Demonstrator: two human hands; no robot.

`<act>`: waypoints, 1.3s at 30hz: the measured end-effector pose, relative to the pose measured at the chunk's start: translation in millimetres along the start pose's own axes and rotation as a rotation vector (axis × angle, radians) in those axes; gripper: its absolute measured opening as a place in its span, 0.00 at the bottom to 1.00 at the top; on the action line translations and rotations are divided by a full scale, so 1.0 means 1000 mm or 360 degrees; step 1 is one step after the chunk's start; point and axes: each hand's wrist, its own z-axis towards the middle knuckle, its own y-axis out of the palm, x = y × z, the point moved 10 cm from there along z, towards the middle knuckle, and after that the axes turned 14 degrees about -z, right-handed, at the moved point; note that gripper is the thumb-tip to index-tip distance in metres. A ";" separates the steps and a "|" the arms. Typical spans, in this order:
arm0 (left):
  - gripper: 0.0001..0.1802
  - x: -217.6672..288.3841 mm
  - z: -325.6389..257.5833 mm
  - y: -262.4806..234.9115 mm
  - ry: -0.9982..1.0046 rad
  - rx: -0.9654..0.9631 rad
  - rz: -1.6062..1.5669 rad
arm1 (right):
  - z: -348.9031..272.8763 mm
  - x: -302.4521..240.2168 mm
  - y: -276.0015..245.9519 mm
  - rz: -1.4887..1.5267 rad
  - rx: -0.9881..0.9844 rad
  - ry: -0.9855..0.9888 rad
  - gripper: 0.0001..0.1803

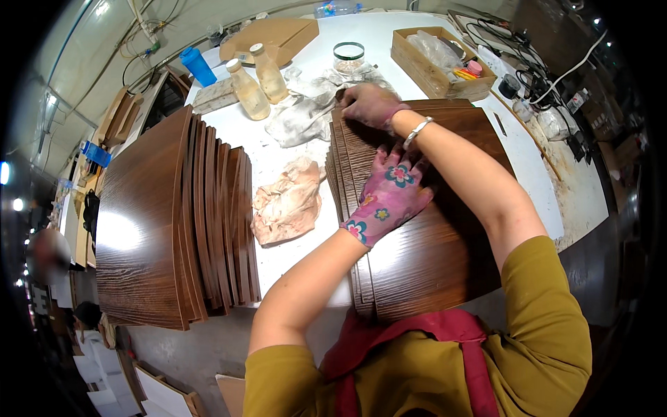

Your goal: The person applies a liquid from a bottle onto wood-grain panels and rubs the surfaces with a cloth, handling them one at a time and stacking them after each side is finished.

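Head view: hands (386, 156) flat on panels (424, 229).

Dark wood-grain veneer, cloth, plastic, cardboard.

Glossy grained panels (424, 229) under a flowered cloth glove on the left hand (389, 198); second sheeny wood stack (153, 222) at 9 o'clock. Crumpled matt rag (286, 201) between. Translucent plastic bottles (258, 82) at 11 o'clock; raw cardboard box (434, 62) at 1 o'clock. Metal bangle (417, 131) on the wrist.

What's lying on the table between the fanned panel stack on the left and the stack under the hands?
In the head view, a crumpled beige rag lies on the white table between the two stacks.
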 end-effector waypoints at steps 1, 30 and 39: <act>0.37 0.001 0.001 0.003 -0.0054 -0.0158 0.0054 | 0.003 0.005 0.007 -0.0044 0.0011 0.0000 0.15; 0.28 0.015 0.010 -0.013 -0.0182 -0.0022 -0.0013 | -0.137 0.345 -0.093 -0.0012 0.0386 0.0458 0.11; 0.27 0.013 0.015 -0.011 -0.0232 -0.0058 0.0025 | -0.138 0.331 -0.060 0.0961 0.0599 0.0123 0.16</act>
